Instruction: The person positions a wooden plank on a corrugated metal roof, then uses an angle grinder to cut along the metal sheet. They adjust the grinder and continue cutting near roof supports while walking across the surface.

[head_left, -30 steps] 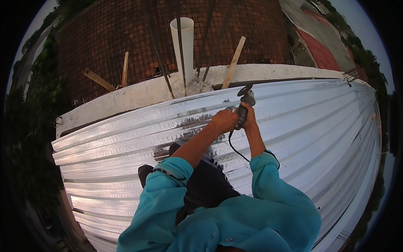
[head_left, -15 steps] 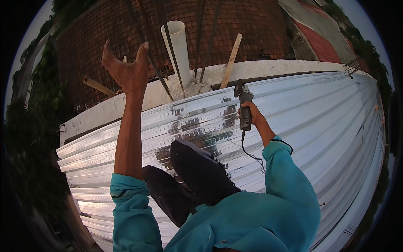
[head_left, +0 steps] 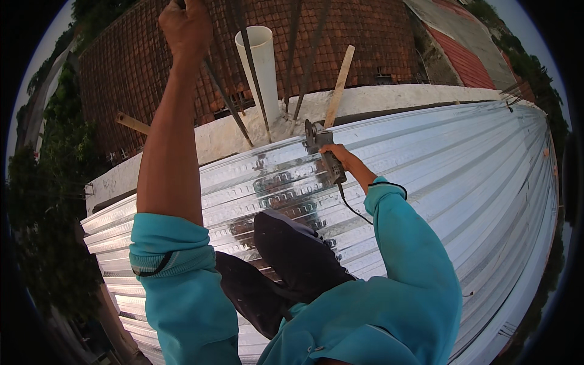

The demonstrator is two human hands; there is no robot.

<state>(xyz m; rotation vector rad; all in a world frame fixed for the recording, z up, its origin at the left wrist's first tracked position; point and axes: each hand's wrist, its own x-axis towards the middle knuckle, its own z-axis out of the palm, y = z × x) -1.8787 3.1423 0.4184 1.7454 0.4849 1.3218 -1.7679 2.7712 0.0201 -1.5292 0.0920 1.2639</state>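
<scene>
Up at the top edge, my left hand (head_left: 186, 30) is closed around the leftmost of several dark steel rods (head_left: 226, 100); its fingertips are partly out of the picture. My right hand (head_left: 342, 154) grips the body of a grey angle grinder (head_left: 331, 165), whose disc (head_left: 311, 135) points up and away from me, near the lower ends of the rods. A black power cord (head_left: 353, 207) hangs from the grinder's near end. Among the rods stands a wide white pipe (head_left: 258, 73), open at its top.
I am over shiny corrugated metal sheets (head_left: 426, 164), my dark-trousered legs bent on them. A pale concrete ledge (head_left: 389, 97) runs along the far side, with a wooden strip (head_left: 339, 85) leaning up from it. Beyond lies a brown tiled roof (head_left: 359, 48); trees (head_left: 48, 201) rise at the left.
My left hand has risen and changed from spread fingers to a closed grip on the rod. My right hand has moved the grinder left, tilting its disc toward the rods.
</scene>
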